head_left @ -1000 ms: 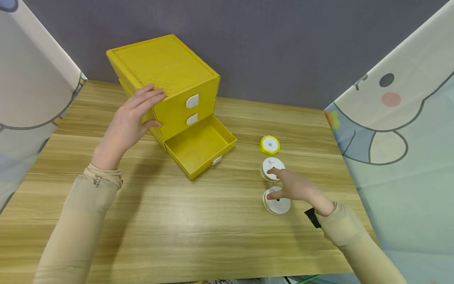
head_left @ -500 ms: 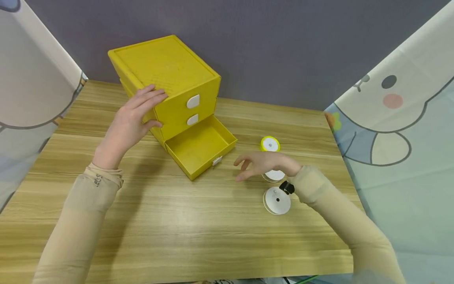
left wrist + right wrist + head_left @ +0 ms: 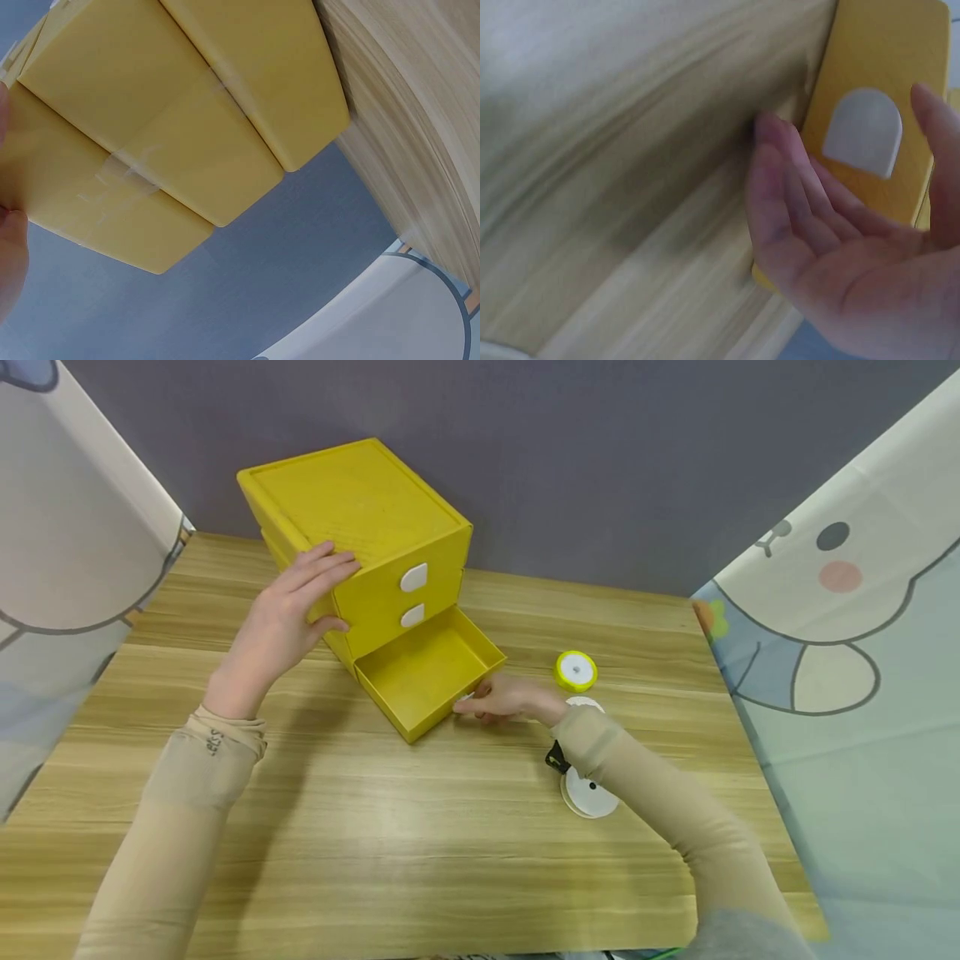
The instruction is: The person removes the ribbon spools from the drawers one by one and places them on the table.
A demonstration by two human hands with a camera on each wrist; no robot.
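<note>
Head view: right hand (image 3: 504,700) has left the white spools (image 3: 591,793); its loosely spread fingers (image 3: 780,187) now meet the open bottom drawer's (image 3: 423,670) front edge. Left hand (image 3: 288,614), fingers straight, presses the yellow cabinet (image 3: 352,518). Bare table (image 3: 375,843) below the fingers.

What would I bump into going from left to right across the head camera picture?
Left hand → yellow drawer box → open bottom drawer → right hand → yellow ribbon roll → cartoon cloth.
</note>
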